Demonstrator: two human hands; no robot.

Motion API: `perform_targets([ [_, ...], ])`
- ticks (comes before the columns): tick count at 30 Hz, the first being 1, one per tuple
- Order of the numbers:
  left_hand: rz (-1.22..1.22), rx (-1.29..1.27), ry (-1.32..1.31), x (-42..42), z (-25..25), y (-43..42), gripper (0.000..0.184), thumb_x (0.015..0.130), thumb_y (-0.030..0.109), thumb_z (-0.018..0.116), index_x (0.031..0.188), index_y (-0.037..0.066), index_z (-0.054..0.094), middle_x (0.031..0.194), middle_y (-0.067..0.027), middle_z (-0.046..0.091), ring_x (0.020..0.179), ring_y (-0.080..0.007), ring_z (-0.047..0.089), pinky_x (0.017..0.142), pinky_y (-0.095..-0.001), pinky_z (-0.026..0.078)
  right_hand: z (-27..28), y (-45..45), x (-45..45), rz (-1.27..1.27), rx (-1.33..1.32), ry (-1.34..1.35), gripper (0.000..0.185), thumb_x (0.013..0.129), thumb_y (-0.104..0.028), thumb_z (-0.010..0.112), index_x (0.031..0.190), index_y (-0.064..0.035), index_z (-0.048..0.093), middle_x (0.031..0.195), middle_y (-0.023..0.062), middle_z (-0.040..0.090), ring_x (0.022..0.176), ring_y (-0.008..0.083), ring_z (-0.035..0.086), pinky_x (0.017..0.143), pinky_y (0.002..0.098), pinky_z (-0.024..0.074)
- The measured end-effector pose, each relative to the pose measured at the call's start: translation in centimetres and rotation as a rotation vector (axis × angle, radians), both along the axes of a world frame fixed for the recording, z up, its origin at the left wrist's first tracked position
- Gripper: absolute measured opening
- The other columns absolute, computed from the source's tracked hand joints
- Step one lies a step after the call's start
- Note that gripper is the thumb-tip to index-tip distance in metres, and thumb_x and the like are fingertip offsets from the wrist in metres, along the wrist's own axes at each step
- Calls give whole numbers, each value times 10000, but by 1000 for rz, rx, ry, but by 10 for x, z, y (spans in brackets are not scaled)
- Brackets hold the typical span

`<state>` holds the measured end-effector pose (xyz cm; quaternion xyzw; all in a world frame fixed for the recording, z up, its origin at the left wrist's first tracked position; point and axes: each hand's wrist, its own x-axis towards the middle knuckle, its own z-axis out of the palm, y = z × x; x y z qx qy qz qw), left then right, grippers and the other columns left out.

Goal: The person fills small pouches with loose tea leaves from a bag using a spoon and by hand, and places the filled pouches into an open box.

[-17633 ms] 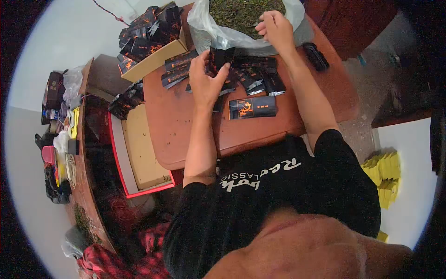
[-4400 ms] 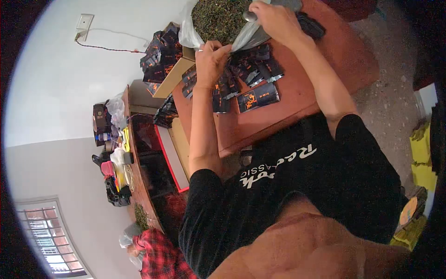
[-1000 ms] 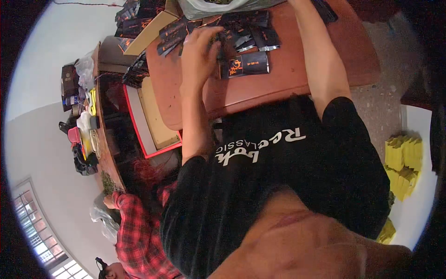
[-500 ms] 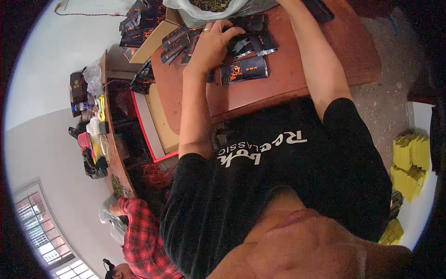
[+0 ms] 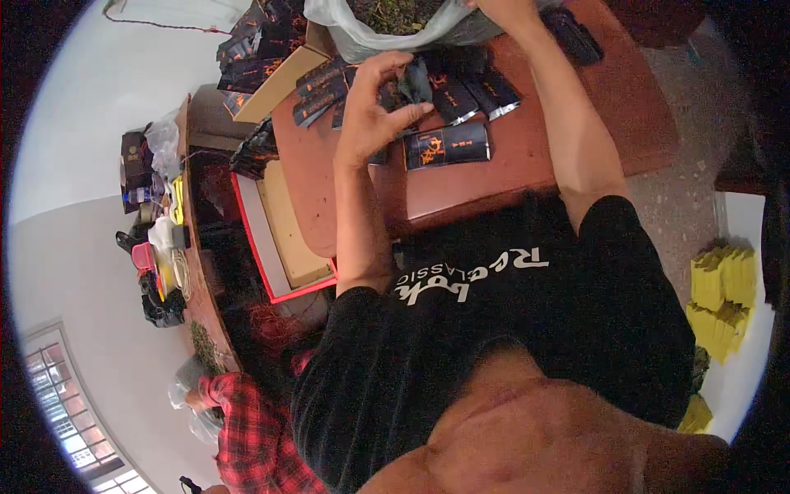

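Note:
My left hand point(image 5: 370, 111) is curled, its thumb and fingertips around the end of a black foil pouch point(image 5: 416, 81). The pouch's dark grey inner side seems to show. My right hand point(image 5: 508, 15) is at the rim of a clear plastic bag point(image 5: 346, 37) of dried green-brown leaves point(image 5: 393, 15). The top edge of the view cuts off its fingers, so their grip is hidden. Beside my left hand lie black pouches with orange print: one flat pouch point(image 5: 448, 146) near the table edge, and another pouch point(image 5: 494, 95) with a silvery end.
On the reddish-brown table point(image 5: 576, 140) a dark object point(image 5: 572, 37) lies at the right. A cardboard box point(image 5: 284, 82) with many pouches stands at the left, above a red-edged box lid point(image 5: 284, 230). A person in a checked shirt point(image 5: 255, 428) works at the lower left. Yellow packets point(image 5: 724, 288) are stacked at the right.
My left hand has lifted from lying over the pouches and now curls around one pouch end. My right hand has come further into view at the bag's rim. The whole view has shifted slightly.

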<state>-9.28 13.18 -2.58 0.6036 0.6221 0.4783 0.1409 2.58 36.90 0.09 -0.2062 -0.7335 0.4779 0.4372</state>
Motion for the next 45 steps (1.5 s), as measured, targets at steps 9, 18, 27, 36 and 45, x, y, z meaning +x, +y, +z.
perform_targets([
  [9,121,144,-121,1,12,-9,654,713,-3,846,1248,77,478,1147,-48,540,1042,-152,558,834,-281,521,7,-6,4,-4,16,6,346,986,-301,552,785,-20,579,601,47,606,529,130,585,528,303,472],
  [18,148,191,-284,5,18,1,681,733,-21,816,1301,71,453,1233,-50,519,1109,-173,545,925,-326,510,20,-13,10,-41,182,-63,312,995,-267,518,833,-7,579,624,103,599,580,220,616,582,357,476],
  [27,338,115,-301,-6,38,6,585,704,33,853,1199,33,542,1096,-54,637,1003,-159,607,892,-295,498,6,3,-17,-274,537,-350,260,984,-239,492,883,-2,528,703,202,603,627,403,584,581,429,488],
  [36,402,50,-134,-27,44,21,601,671,150,895,1180,18,605,1116,-69,561,1080,-212,546,884,-332,508,-17,3,-36,-159,190,-119,304,960,-306,471,997,-54,637,735,73,695,654,156,658,648,326,522],
  [45,560,51,191,-35,44,38,630,654,167,889,1196,7,612,1161,-125,590,1066,-241,597,931,-360,479,-12,25,-29,19,-131,62,277,961,-281,476,1017,-66,640,704,58,665,632,114,612,578,290,484],
])
